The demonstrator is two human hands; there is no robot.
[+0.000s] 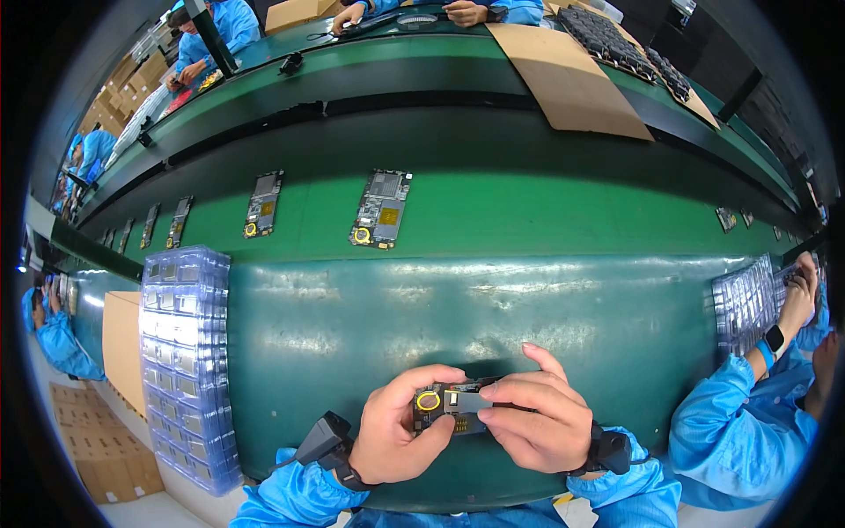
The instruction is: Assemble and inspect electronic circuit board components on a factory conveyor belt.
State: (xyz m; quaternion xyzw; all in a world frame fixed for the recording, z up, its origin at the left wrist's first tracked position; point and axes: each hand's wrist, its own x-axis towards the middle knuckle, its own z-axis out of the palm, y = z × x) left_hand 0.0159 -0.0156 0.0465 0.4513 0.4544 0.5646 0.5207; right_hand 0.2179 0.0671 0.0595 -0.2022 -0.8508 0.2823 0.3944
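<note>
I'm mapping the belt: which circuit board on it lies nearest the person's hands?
The circuit board straight ahead of the left hand, rightmost of the row on the left; others on the green belt lie farther off to either side.

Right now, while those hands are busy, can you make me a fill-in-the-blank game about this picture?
1. The left hand and right hand are on a circuit board with a round part ringed in ____.
2. The stack of clear plastic trays beside the cardboard box is on the person's ____ side.
3. Beyond the workbench, a row of boards lies on a bright ____ strip.
4. The person's sleeves are ____.

Missing words: yellow; left; green; blue.
</note>
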